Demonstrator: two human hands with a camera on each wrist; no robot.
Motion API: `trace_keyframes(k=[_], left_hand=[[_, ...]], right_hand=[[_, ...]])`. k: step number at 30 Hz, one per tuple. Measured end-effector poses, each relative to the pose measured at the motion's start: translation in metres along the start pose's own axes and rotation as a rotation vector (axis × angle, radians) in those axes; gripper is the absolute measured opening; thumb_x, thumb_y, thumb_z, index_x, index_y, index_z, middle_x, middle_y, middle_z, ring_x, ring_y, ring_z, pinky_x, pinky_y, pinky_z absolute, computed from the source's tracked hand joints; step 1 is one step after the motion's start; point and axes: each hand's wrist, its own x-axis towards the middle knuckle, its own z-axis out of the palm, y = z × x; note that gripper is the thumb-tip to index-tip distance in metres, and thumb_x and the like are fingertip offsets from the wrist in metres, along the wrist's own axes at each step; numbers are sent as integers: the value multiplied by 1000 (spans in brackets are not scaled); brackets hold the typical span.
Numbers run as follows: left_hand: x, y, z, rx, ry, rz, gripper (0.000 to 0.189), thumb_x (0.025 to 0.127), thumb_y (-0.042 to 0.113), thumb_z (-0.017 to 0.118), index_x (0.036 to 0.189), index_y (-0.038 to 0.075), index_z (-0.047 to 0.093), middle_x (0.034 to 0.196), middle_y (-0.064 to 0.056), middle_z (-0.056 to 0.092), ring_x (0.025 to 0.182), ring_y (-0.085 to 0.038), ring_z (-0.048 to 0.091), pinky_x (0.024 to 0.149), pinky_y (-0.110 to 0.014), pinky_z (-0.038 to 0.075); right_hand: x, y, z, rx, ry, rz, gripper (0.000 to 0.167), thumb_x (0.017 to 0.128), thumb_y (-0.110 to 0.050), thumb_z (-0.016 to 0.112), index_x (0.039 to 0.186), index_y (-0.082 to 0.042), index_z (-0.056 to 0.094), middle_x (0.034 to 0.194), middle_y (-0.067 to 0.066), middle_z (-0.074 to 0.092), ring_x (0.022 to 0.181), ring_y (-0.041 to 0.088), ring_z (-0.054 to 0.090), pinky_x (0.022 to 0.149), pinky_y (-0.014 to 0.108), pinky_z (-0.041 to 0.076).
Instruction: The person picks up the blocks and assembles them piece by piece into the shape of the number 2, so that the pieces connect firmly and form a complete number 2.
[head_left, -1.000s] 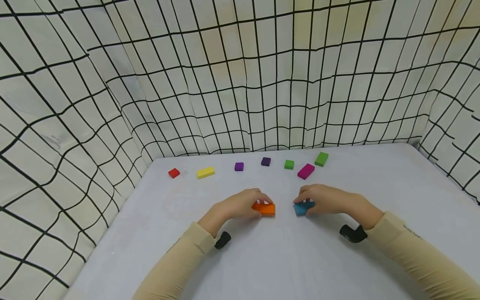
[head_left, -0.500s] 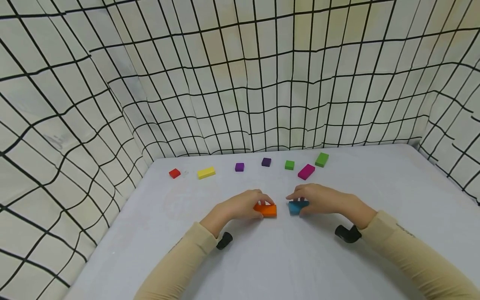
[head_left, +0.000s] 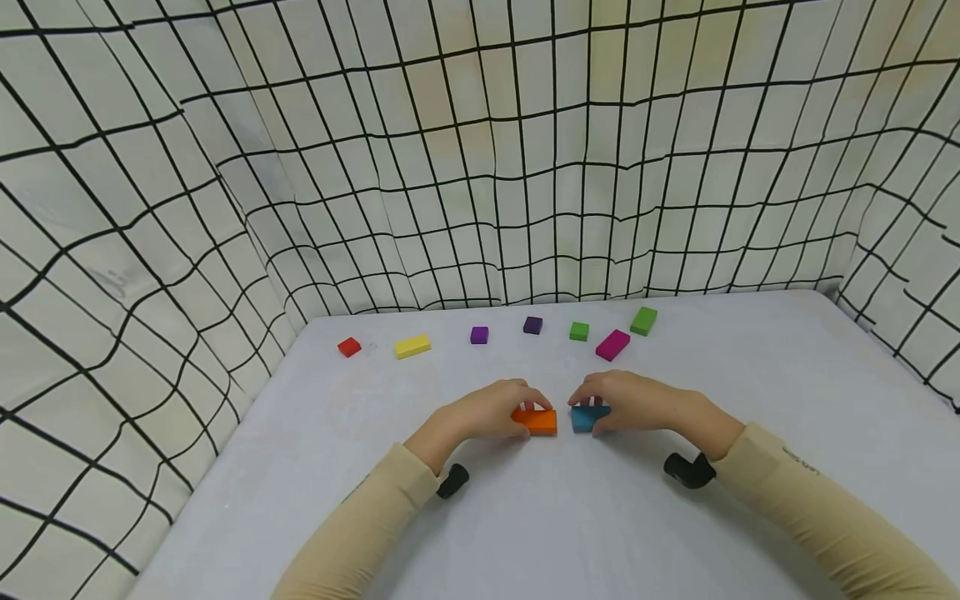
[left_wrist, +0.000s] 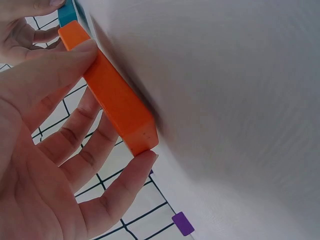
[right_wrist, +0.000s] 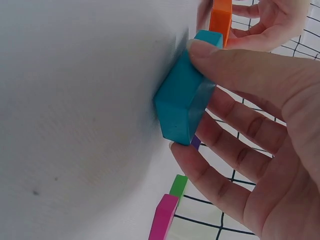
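Note:
Near the middle of the white table, my left hand (head_left: 491,408) pinches an orange block (head_left: 542,422) between thumb and fingers. My right hand (head_left: 637,402) grips a blue block (head_left: 583,418) in the same way, just to the right. The two blocks face each other end to end, with a narrow gap between them in the head view. From the left wrist, the orange block (left_wrist: 112,92) shows its long side, my thumb across one end and a fingertip at the other. In the right wrist view the blue block (right_wrist: 185,92) lies close over the table surface.
Along the table's back lie a red block (head_left: 348,347), a yellow block (head_left: 412,347), a purple block (head_left: 479,335), a dark purple block (head_left: 532,325), a small green block (head_left: 579,332), a magenta block (head_left: 612,344) and a longer green block (head_left: 643,321). Black netting (head_left: 525,175) rises behind.
My right hand has moved left with the blue block and straightened it, narrowing the gap. My left hand has shifted slightly right with the orange block. The back blocks stay put.

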Motion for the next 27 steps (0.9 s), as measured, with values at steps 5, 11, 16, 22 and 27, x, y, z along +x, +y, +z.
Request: trace_keyframes(k=[5,11,16,22,27], left_hand=[[1,2,0,9,-2,0,40,93,10,77,132,16,70,114,1,64,109,-18,58,98,-32,51],[2,5,0,9,-5,-10,41,93,10,77,132,16,70,114,1,64,108,-17,58,97,-31,51],[4,5,1,17,-6,-11,40,93,11,77,132,16,70,111,1,63,107,-16,59,95,-29,52],[6,4,2,18,-6,-11,40,92,10,77,131,16,70,110,2,63,105,-16,59,94,-29,52],[8,2,4,18,-5,-13,41,92,10,77,132,16,70,109,3,63,105,-15,58,93,-28,52]], right_hand=[[2,-1,1,-5,-10,-7,43,83,-15,87,124,-10,73,105,-5,67,97,14,62,86,30,57],[4,-5,1,4,-24,8,43,83,-15,87,123,-10,73,103,-5,67,96,14,62,85,29,57],[5,-8,0,20,-31,26,42,84,-14,86,124,-10,73,103,-4,67,96,15,62,84,29,57],[7,-7,2,33,-38,15,41,85,-14,86,124,-9,73,105,-3,68,97,15,63,85,29,57],[7,-7,3,36,-33,-13,41,85,-15,86,123,-8,73,106,-3,69,96,14,63,85,28,57]])
